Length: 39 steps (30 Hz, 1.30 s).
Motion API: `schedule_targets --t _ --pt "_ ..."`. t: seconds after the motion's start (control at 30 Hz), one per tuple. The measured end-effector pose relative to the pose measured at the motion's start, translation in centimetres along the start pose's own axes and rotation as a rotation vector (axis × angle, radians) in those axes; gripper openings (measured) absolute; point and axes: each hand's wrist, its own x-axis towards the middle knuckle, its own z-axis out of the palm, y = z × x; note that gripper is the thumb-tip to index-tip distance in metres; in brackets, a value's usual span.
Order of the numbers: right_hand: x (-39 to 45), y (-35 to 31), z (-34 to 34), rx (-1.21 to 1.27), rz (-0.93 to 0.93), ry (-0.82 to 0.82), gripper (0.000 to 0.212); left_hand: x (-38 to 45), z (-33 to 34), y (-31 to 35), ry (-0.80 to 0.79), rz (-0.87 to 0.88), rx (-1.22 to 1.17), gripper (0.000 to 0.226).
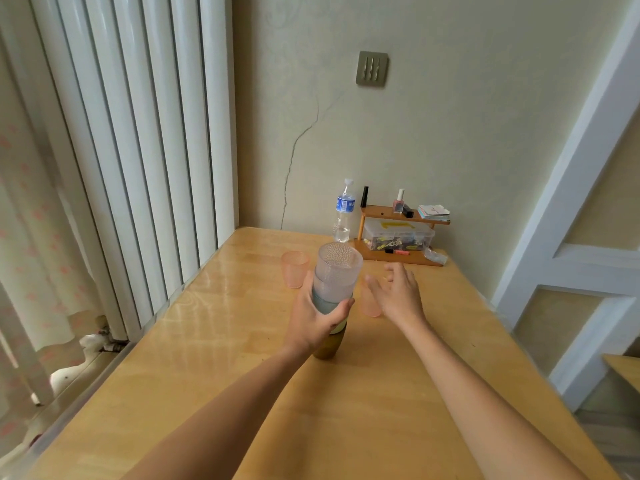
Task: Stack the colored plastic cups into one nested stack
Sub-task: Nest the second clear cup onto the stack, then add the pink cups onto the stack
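A nested stack of cups (336,277) stands upright in the middle of the wooden table (398,393), with clear textured cups on top, a pale blue one below and a brown one at the bottom. My left hand (317,320) grips the stack around its middle. My right hand (398,292) hovers just right of the stack, fingers spread, holding nothing. A peach cup (370,304) stands on the table partly hidden behind that hand. Another peach cup (295,268) stands to the left, beyond the stack.
A water bottle (344,211) and a small wooden shelf (403,237) with a clear box, nail polish and cards stand at the table's far edge against the wall. A white radiator (138,133) runs along the left side.
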Motion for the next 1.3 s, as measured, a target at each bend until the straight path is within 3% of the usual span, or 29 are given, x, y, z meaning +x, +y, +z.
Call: schedule_targets --t 0.1,0.23,0.47,0.87,1.3 --pt "1.0 1.5 1.2 -0.192 0.046 0.006 0.074 0.0 0.2 0.2 0.017 0.013 0.008 0.053" --pt "2.2 2.6 2.4 -0.199 0.117 -0.088 0.09 0.0 0.3 0.1 0.013 0.019 0.017 0.055" --pt "2.5 3.3 3.3 -0.094 0.112 -0.03 0.07 -0.1 0.2 0.3 0.009 0.011 0.019 0.06" --pt "2.0 -4.1 -2.4 0.009 -0.174 0.105 0.073 -0.3 0.0 0.8 -0.009 -0.039 0.032 0.058" --pt "-0.6 -11.9 -6.5 0.16 -0.407 0.282 0.071 -0.2 -1.7 1.4 -0.172 -0.139 0.075 0.059"
